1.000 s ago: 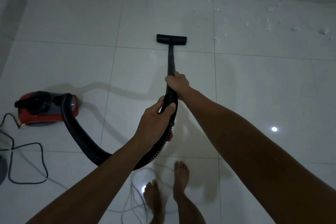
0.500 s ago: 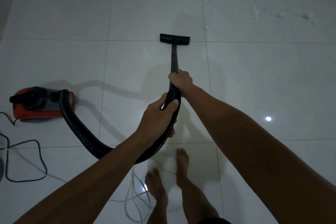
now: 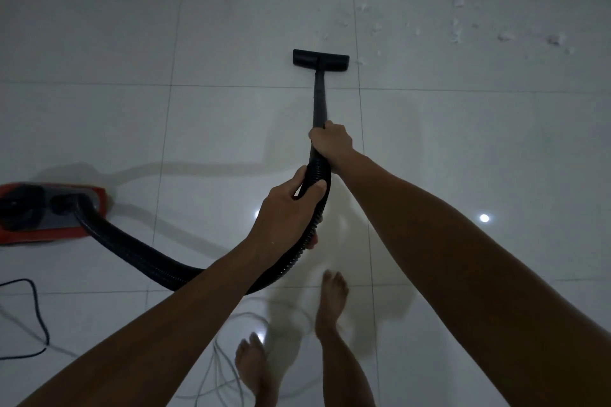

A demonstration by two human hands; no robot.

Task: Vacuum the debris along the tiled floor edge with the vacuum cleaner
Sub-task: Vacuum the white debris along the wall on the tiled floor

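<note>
Your right hand [image 3: 330, 142] is wrapped around the vacuum's wand [image 3: 319, 99] where the stiff tube meets the ribbed hose [image 3: 139, 254], and your left hand [image 3: 286, 211] grips the hose just behind it, fingers curled round the ribs. The floor head [image 3: 320, 59] sits flat on the tiled floor [image 3: 99, 43], one tile short of the wall. The debris [image 3: 459, 26], small white fluffy bits, is scattered ahead and to the right along the floor edge, with one scrap just beside the head's right end.

The wand looks rigid and light, so it should steer from the forward hand; keep that grip on the hard tube, since the hose will flex and give no control. The ribs give the rear hand good purchase for carrying slack. The fluff looks featherlight and may scoot from a fast pass, so approach slowly.

The red canister [image 3: 49, 215] sits well to your left on the end of the hose and will likely drag as you reach right. Loose cords [image 3: 231, 373] lie around your bare feet [image 3: 332, 301]; mind your step.
</note>
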